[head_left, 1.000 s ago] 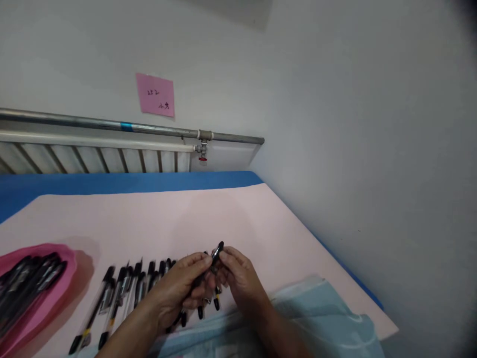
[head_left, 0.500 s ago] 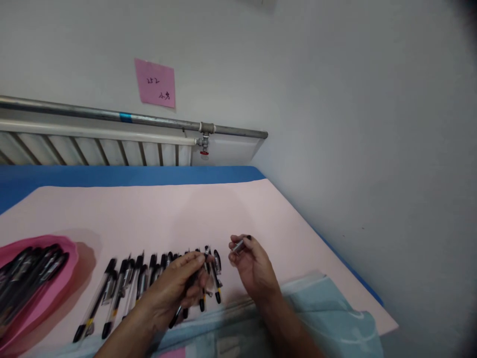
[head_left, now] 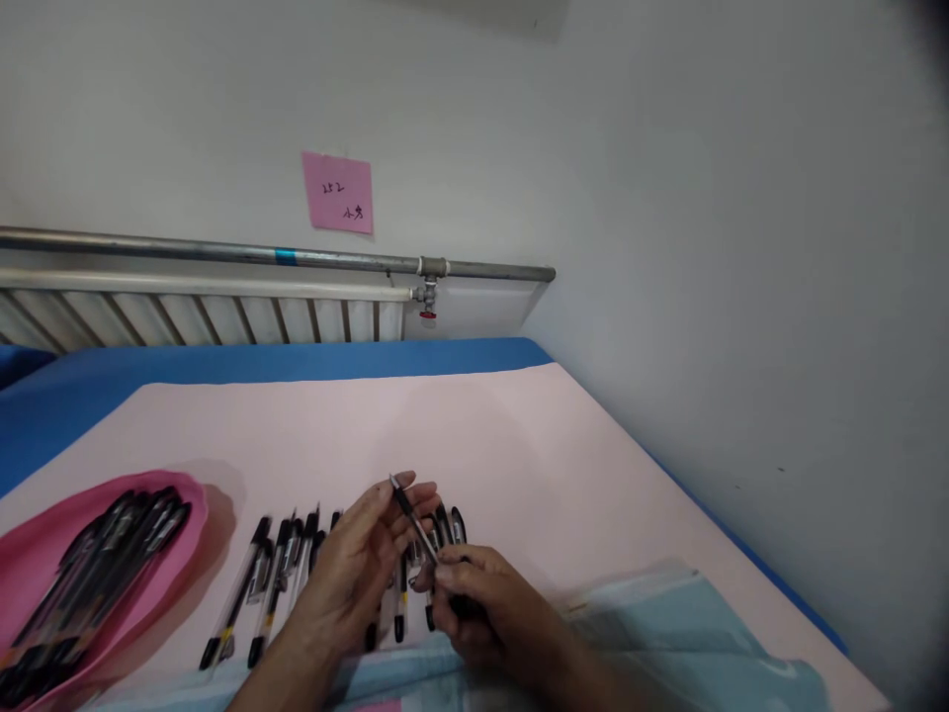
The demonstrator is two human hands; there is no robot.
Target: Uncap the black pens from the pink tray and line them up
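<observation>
An uncapped black gel pen (head_left: 412, 520) slants between my hands, its tip pointing up and to the left. My right hand (head_left: 493, 611) is closed around the pen's lower end. Whether a cap is also inside that hand is hidden. My left hand (head_left: 360, 559) is open beside the tip end, thumb and curved fingers apart; I cannot tell whether it touches the pen. A row of pens (head_left: 243, 593) with loose caps (head_left: 261, 572) lies on the pink sheet, partly covered by my hands.
A pink basin (head_left: 194, 524) with several capped black pens (head_left: 123, 554) stands at the left. Light blue cloth (head_left: 667, 633) lies along the near edge. Behind the pink sheet (head_left: 356, 415) are a blue surface (head_left: 333, 361), a radiator and a pipe (head_left: 356, 259). A wall rises at the right.
My right hand has come left and down to the pen and now grips its lower end. The left hand's fingers have opened from their pinch. The view has shifted slightly.
</observation>
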